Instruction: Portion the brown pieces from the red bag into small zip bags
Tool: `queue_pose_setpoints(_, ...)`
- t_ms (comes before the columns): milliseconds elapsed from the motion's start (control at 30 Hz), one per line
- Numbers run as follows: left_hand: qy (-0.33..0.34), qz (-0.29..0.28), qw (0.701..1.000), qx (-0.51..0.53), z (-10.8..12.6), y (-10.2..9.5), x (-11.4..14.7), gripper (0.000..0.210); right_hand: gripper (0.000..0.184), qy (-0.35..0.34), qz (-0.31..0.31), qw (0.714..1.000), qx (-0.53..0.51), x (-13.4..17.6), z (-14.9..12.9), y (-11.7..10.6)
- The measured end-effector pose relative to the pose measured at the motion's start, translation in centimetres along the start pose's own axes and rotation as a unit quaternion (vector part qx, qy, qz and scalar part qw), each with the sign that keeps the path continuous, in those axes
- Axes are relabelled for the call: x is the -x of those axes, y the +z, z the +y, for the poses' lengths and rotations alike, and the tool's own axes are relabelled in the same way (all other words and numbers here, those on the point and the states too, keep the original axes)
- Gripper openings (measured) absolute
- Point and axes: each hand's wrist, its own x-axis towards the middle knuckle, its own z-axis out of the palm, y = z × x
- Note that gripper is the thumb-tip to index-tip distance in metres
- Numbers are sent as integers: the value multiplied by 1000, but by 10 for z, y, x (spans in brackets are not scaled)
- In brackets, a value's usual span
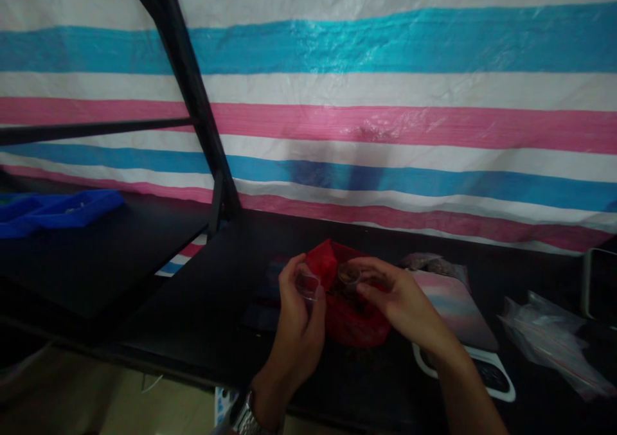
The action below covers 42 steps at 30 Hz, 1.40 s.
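- My right hand [373, 287] grips a small round clear cup [349, 272] between thumb and fingers, over the mouth of the red bag; whether the cup holds anything I can't tell, since brown shows through it. A slack pinch on so thin a rim could let it tip or drop.
- My left hand [301, 313] grips a clear plastic piece [307, 285], cup-like, just beside the bag's left edge. Squeezed too hard, such thin plastic might flex and spring away.
- The red bag [359, 329] sits on the black surface [193, 332] beneath and between my hands, its mouth open and dark small pieces [354, 298] inside. Its walls look soft, so a knock from my knuckles could fold the rim in or spill the pieces.
- Just right of it, under my right forearm, lies a white-edged device [496, 374] with a pinkish panel [457, 313], perhaps a scale; a dropped sleeve or elbow could nudge it.
- Behind that, a clear bag of brown contents [436, 265] might slide if the device is pushed back.
- Further right, loose clear zip bags [544, 335] could catch on my arm.
- The dim light and blur make small spills easy to miss.
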Motion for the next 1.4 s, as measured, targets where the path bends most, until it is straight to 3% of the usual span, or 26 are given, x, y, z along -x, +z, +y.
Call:
queue_pose_setpoints(133, 27, -43, 999, 14, -6, 6, 3, 51, 33, -36, 18, 999, 2, 6, -18, 5)
queue_pose_setpoints(300, 34, -63, 997, 3, -13, 13, 4, 55, 42, -75, 32, 987, 141, 11, -28, 16)
queue_pose_setpoints(600, -34, -128, 990, 47, -16, 19, 6, 60, 68, -130, -23, 949, 286, 17, -33, 23)
queue_pose_setpoints(767, -25, -129, 991, 41, -13, 17, 3, 67, 58, -169, 4, 944, 285, 16, -35, 23)
queue_pose_setpoints(867, -29, -77, 997, 7, -4, 13, -1, 61, 45, -188, 80, 945, 256, 13, -31, 17)
queue_pose_setpoints(933, -65, -7, 997, -27, 6, 12, -3, 56, 43, -151, 114, 947, 258, 12, -27, 11)
queue_pose_setpoints(1033, -143, 65, 982, -102, 20, 12, -1, 67, 49, -50, 40, 953, 296, 11, -21, 3)
queue_pose_setpoints(1133, -184, 16, 971, -151, 25, 12, 4, 80, 53, 15, -46, 940, 339, 12, -19, 2)
queue_pose_setpoints(1233, -190, -33, 970, -147, 20, 10, 9, 76, 61, 55, -52, 913, 401, 13, -22, 3)
queue_pose_setpoints(1400, -197, -26, 977, -72, 15, 7, 11, 80, 64, 86, -60, 880, 463, 12, -26, 7)
